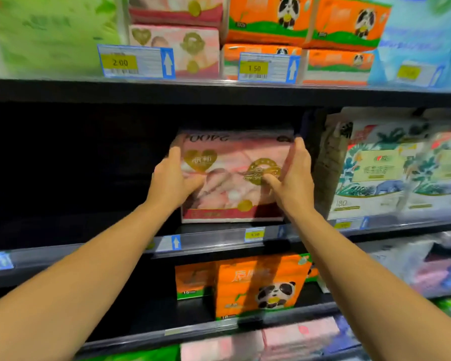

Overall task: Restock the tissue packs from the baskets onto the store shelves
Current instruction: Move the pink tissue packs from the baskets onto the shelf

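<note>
I am putting a pink tissue pack [232, 178] on the middle shelf [219, 237]. My left hand [173, 178] holds the left side of the pack, with the fingers up along its edge and the thumb pressed on the front. My right hand [290, 175] holds the right side the same way, fingers up the edge and thumb on the front. So each grip is spread wide and squeezes the pack from its side.

The pack stands upright, and its bottom edge looks like it is on the shelf or just above it. I cannot tell which. To the left of the pack the shelf is dark and bare. Just to the right of the pack stand the leaf-print packs [375, 168]. Below the pack, one shelf down, are orange panda packs [261, 285]. Above the pack, more pink packs [177, 48] sit by a yellow price tag [119, 62].

I think this is the placing step. Next I should push the pack back, keep it straight, and let go. Then I need another pack from the baskets, which I cannot see here.
</note>
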{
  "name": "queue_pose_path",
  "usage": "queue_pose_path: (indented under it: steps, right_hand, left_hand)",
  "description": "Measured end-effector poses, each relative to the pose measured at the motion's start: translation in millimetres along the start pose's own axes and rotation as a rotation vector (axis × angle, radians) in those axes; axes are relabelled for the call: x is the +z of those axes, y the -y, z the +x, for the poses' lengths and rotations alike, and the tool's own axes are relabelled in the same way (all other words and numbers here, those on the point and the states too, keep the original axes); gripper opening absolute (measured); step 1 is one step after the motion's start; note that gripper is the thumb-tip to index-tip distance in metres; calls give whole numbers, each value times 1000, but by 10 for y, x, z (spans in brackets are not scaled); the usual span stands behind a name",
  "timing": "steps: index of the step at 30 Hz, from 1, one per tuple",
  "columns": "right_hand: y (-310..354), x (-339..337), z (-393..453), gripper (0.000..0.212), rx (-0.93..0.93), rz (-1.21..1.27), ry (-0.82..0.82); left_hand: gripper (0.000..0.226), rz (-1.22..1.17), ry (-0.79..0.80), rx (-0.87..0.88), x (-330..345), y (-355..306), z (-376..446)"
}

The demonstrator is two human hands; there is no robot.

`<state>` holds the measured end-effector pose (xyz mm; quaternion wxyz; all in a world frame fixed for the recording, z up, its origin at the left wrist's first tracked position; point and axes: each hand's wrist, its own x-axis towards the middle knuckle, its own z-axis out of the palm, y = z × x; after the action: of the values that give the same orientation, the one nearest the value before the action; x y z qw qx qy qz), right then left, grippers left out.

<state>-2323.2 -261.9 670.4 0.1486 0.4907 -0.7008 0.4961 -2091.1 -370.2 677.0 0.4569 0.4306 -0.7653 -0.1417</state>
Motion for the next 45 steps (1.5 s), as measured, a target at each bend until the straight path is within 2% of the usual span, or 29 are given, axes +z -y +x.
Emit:
queue_pose_path:
  steps: [2, 4, 7, 9, 11, 13, 14, 16, 18, 21, 24, 27, 30, 32, 37, 40, 45]
  right_hand:
    - [-6, 73, 23, 88, -150, -319, -73]
    - [-29, 139, 29, 89, -299, -560, -88]
    - [-47, 204, 67, 97, -269, -728, 26]
    - [-88, 252, 112, 82, -232, -796, 51]
    - [-60, 287, 190, 57, -217, -829, 116]
    - [-133, 407, 339, 53, -229, -893, 192]
    - [-165, 468, 407, 65, -237, -895, 190]
    - [-259, 636, 563, 102, -205, -765, 102]
    - [-343, 781, 693, 116, -192, -687, 52]
    - [-507, 966, 869, 108, -180, -663, 143]
    - [-644, 1117, 1015, 105, -204, -630, 118]
    - [-777, 1305, 1152, 116, -190, -639, 93]
    - [-882, 1447, 1250, 136, -154, -654, 36]
    - [-946, 1523, 1322, 140, -144, -596, 39]
    - [-1065, 1650, 1489, 133, -183, -583, 33]
    - [-1170, 1695, 1524, 125, -179, -578, 23]
    - [-1177, 1534, 1516, 119, -148, -542, 99]
  left_hand:
    - [51, 55, 67, -46, -9, -29, 50]
    - [46, 103, 72, -57, 1, -64, 55]
    - [50, 165, 20, -50, 69, -66, 61]
    - [58, 203, 36, -43, 163, -39, 132]
    - [83, 161, 53, -18, 291, -29, 267]
    - [90, 158, 61, -103, 450, -47, 477]
    - [84, 181, 73, -150, 524, -53, 569]
    - [80, 183, 68, -163, 662, -16, 706]
    - [90, 158, 40, -133, 769, 58, 820]
    - [98, 167, -14, -44, 952, 169, 979]
    - [99, 163, -31, 47, 1128, 293, 1171]
    - [104, 115, -16, 70, 1283, 408, 1359]
    - [94, 94, -26, -11, 1420, 362, 1484]
    - [94, 106, -33, -35, 1488, 315, 1543]
    - [105, 99, 21, -10, 1612, 354, 1643]
    - [104, 101, 1, 10, 1654, 363, 1648]
    - [99, 88, 26, 6, 1647, 276, 1640]
